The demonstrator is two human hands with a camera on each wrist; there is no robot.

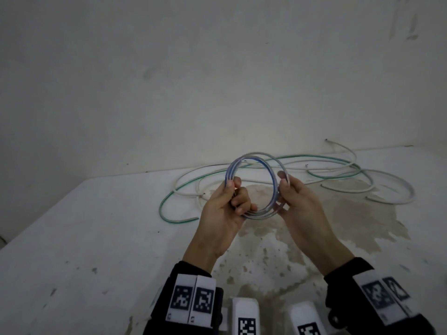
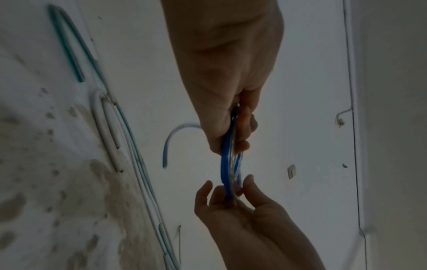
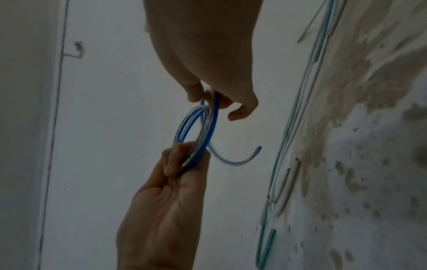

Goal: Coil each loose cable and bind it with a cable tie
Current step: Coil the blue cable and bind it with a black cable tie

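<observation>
Both hands hold the blue-striped cable coil point(image 1: 251, 184) in the air above the stained worktop point(image 1: 96, 238). The left hand point(image 1: 225, 209) grips its left side with curled fingers point(image 1: 238, 201); the right hand point(image 1: 297, 201) pinches the right side. Loose green cable point(image 1: 169, 199) and white cable point(image 1: 391, 187) lie behind. The wristbands point(image 1: 193, 301) carry square code markers, with no readable writing.

Stained white table point(image 1: 72, 238), bare white wall point(image 1: 169, 68)

Blue-striped clear coil point(image 1: 251, 184), green-striped and white cables point(image 1: 314, 165), stained white table point(image 1: 96, 238).
</observation>
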